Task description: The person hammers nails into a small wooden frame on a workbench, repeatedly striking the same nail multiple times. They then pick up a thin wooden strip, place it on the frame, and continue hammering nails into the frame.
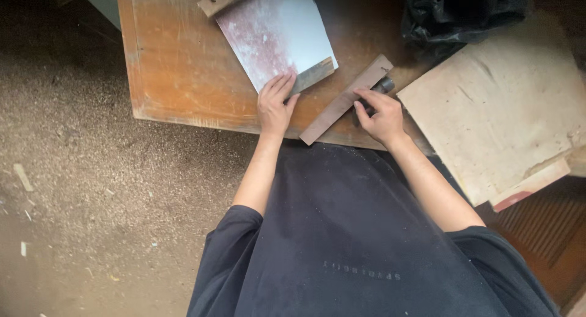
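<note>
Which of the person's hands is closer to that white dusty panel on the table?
Left. The left hand rests its fingers on the white panel at its near edge; the right hand sits apart, on the brown wooden strip.

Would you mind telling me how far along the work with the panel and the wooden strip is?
Done: the white panel lies flat on the wooden table. In hand: the left hand presses its near corner; the right hand grips the wooden strip. Left: the strip lies apart from the panel, unjoined.
</note>
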